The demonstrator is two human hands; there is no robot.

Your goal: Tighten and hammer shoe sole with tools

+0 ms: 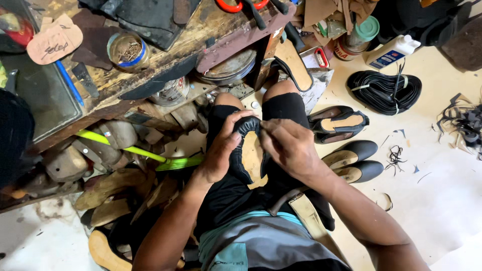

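Now our left hand (221, 153) and right hand (288, 148) both clamped on black shoe (246, 155) over lap; finished shoes (351, 160) on floor (442, 195) nearby.

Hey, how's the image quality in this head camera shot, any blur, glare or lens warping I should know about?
Head view: both hands, left hand and right hand, and the black shoe upper they grip look sharp, evenly lit; the pale floor at right is bright, nearly washed out; under the workbench it falls into shadow; wide-angle bending shows toward the edges.
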